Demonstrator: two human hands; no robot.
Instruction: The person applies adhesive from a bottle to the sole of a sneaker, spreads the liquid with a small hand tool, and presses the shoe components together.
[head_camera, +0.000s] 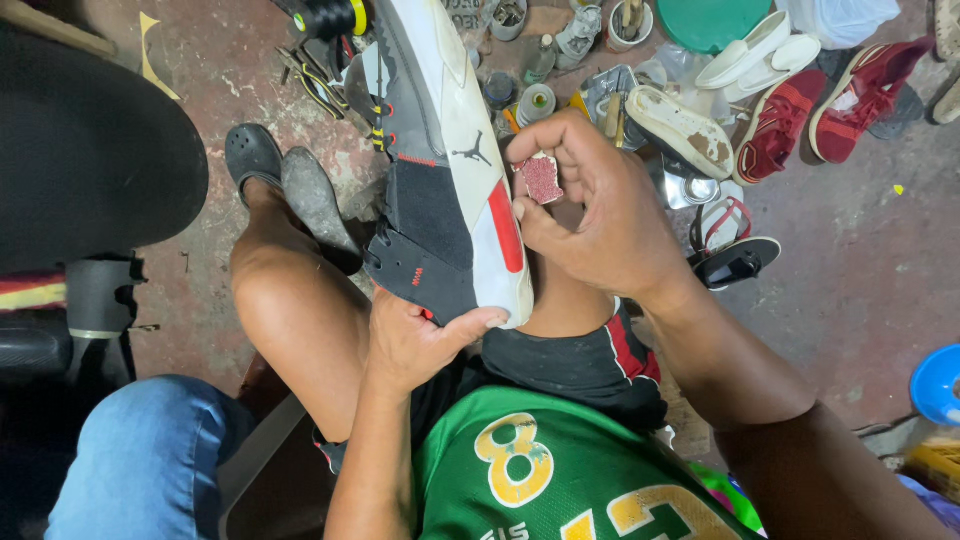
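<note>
Held over the lap: a high-top sneaker (445, 170), black, grey and white with a red patch near the heel, sole side turned toward the right hand. Long axis running from the heel at lower centre, up and slightly left to the toe, cut off by the top edge of the view. Heel resting just above the knees, against the black shorts (580, 365).

Left hand (415, 340) cupped under the heel end, thumb lying across the white rim of the sole, fingers wrapped behind the black collar and hidden there; closed firmly on the sneaker. Right hand (600, 210) just beside the sole's edge, fingers (540, 150) curled and pinched with the thumb on a small reddish scrap of abrasive sheet (541, 180), the scrap touching or nearly touching the white sidewall; cannot tell which.

Crowded on the right and above: a worn white shoe sole (680, 130), a pair of red sneakers (820, 110), white slip-ons (755, 55), a sandal (735, 260), jars and spools (535, 100) close behind the right hand. Little free room there. More open concrete floor (860, 280) lower right, up to a blue bowl (940, 385) at the edge. To the left, a dark round seat (90, 150) and a black clog (252, 155) beside the left knee, a strip of bare floor between.
</note>
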